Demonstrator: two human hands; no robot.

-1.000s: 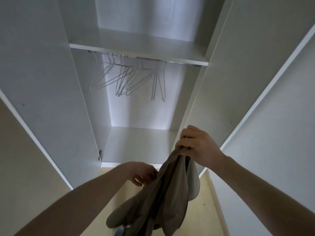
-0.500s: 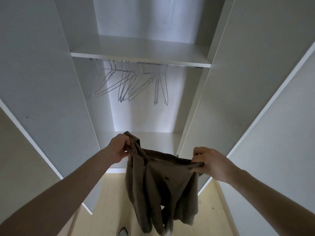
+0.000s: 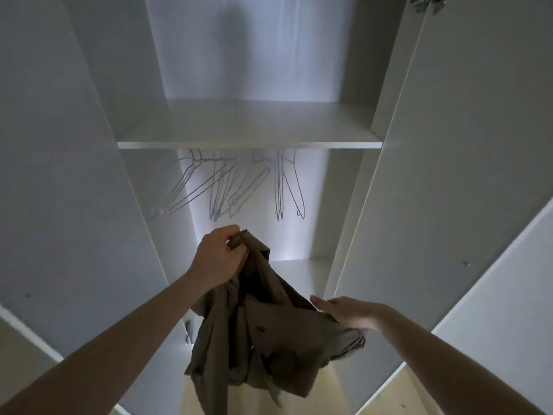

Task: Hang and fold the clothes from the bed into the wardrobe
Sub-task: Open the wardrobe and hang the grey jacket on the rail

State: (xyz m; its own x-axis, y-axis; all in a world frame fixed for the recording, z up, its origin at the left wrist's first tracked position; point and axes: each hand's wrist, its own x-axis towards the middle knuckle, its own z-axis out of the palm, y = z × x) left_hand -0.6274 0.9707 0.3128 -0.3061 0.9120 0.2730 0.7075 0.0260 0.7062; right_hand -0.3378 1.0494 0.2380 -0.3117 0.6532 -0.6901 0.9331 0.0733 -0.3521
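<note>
A brown buttoned garment (image 3: pixel 263 339) hangs in front of the open white wardrobe (image 3: pixel 248 127). My left hand (image 3: pixel 220 256) grips its top corner, raised just below the hangers. Lower and to the right, my right hand (image 3: pixel 348 313) lies on the garment's other edge with its fingers stretched out; the cloth bunches beneath the palm. Several thin wire hangers (image 3: pixel 233 187) hang from a rail under the upper shelf, all bare. The garment's lower part drops out of the frame's bottom.
The wardrobe doors stand open on both sides: left door (image 3: pixel 59 175), right door (image 3: pixel 449 175). A lower shelf (image 3: pixel 302 271) lies behind the garment. Pale wooden floor (image 3: pixel 386 396) shows at the bottom right. A hinge (image 3: pixel 188 329) sits on the left inner wall.
My left hand rose with the garment's corner toward the hangers. My right hand dropped lower and its fingers straightened on the cloth. The view tilted up, showing more of the upper shelf.
</note>
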